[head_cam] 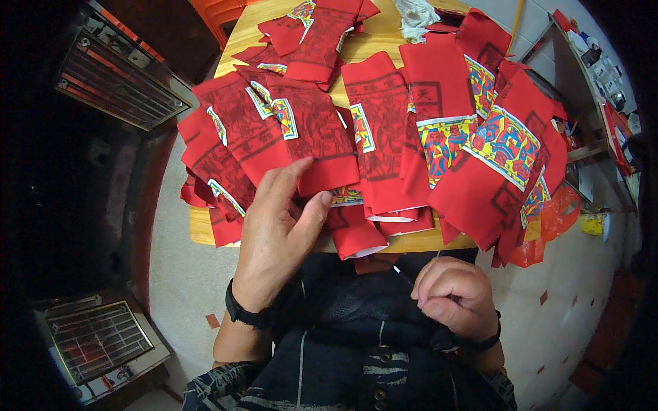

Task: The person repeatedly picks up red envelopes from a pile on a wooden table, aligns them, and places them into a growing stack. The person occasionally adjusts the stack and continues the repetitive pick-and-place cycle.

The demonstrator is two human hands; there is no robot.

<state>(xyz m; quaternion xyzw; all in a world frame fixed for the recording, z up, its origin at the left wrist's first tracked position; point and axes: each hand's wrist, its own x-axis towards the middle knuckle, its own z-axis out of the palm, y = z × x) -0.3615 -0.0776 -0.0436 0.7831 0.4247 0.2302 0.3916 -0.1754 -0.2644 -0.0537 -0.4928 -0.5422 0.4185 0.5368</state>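
Observation:
My left hand [280, 221] reaches over the near edge of the table, thumb and fingers apart, at a folded red printed paper [321, 138] with a small colored picture strip. My right hand [455, 298] is above my lap, fingers curled, with a thin white-tipped item [397, 269] just off its fingertips; whether it grips this is unclear. Many more red printed papers lie overlapping: a folded one [380, 138] in the middle, and a pile at right with a larger colored picture [504, 146] on top.
The papers lie on a yellow wooden table [203, 226], some overhanging its near edge. A crumpled white cloth or plastic [415, 18] lies at the back. An orange plastic bag [560, 213] hangs at the right. A cluttered shelf [591, 87] stands farther right, an orange chair [218, 20] behind at left.

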